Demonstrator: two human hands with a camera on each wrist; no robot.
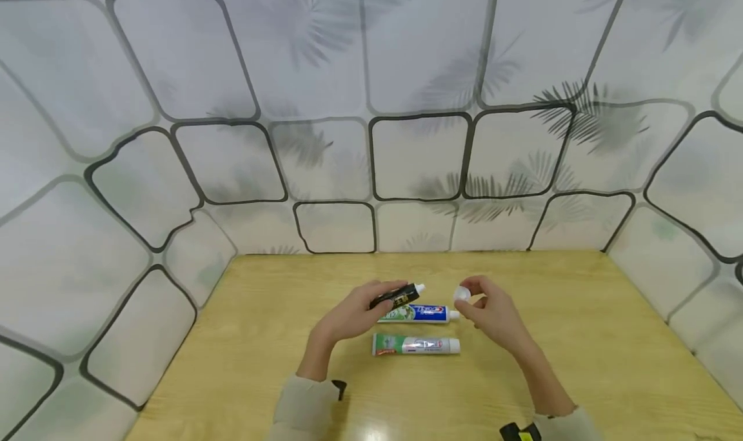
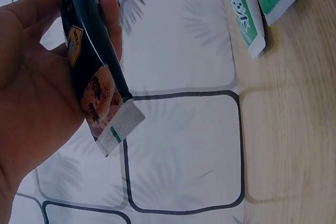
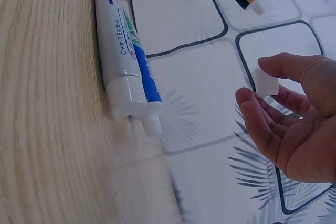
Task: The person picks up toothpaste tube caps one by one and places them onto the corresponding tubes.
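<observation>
My left hand point(image 1: 355, 309) grips a black toothpaste tube point(image 1: 400, 296) above the table, its bare white nozzle pointing right. Honeycomb and bees are printed near the tube's flat crimped end in the left wrist view. Between thumb and fingertips, my right hand point(image 1: 493, 312) pinches a white cap point(image 3: 266, 82), apart from the nozzle. Below the hands lie two more tubes: a blue and green toothpaste tube point(image 1: 428, 313), partly covered by the left hand and black tube, and nearer me a green and white toothpaste tube point(image 1: 426, 345). Both have their white cap ends toward the right.
The light wooden table point(image 1: 261, 363) carries the two lying tubes near its middle. A pale cloth wall point(image 1: 418, 160) with dark rounded outlines and leaf prints rises at the table's back edge and along both sides.
</observation>
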